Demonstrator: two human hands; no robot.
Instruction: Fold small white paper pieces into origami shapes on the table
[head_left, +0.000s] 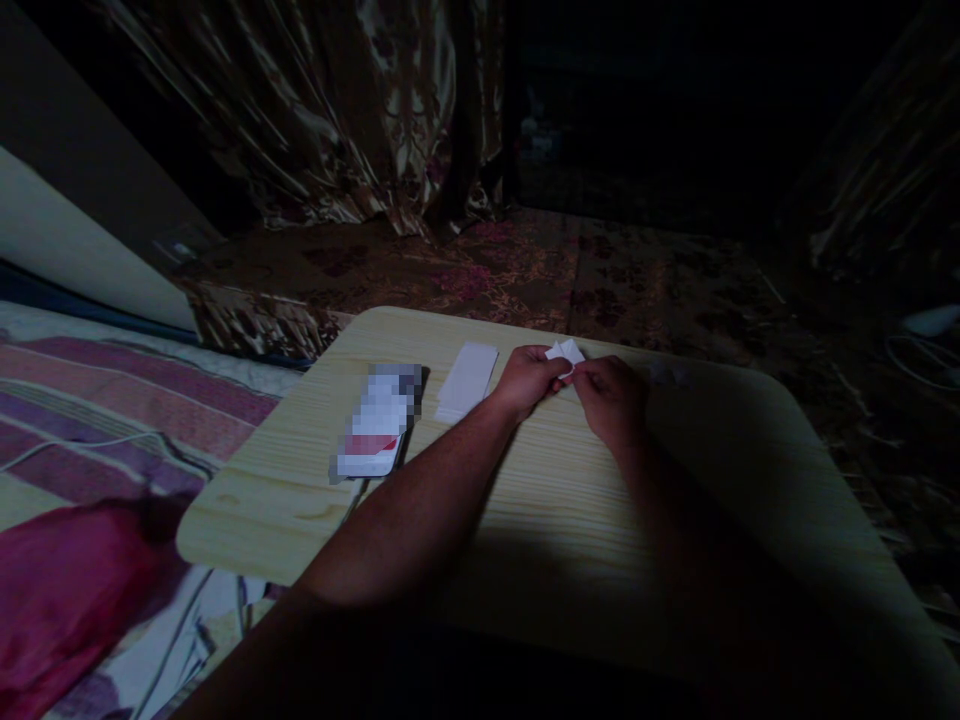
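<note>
Between my two hands is a small folded white paper (565, 351), its pointed corners sticking up above the fingers. My left hand (531, 380) pinches it from the left side, thumb on top. From the right, the fingertips of my right hand (611, 392) close on its lower right edge. Both hands are just above the far part of the wooden table (555, 490). Left of my left hand lies a stack of white paper strips (469, 380). The underside of the folded paper is hidden by my fingers.
A phone (379, 420), blurred out, lies on the table's left with a cable (352, 497) at its near end. Small pale pieces (667, 374) lie right of my hands, hard to make out. Left stands a bed with striped bedding (142, 400); patterned curtains (405, 110) hang behind.
</note>
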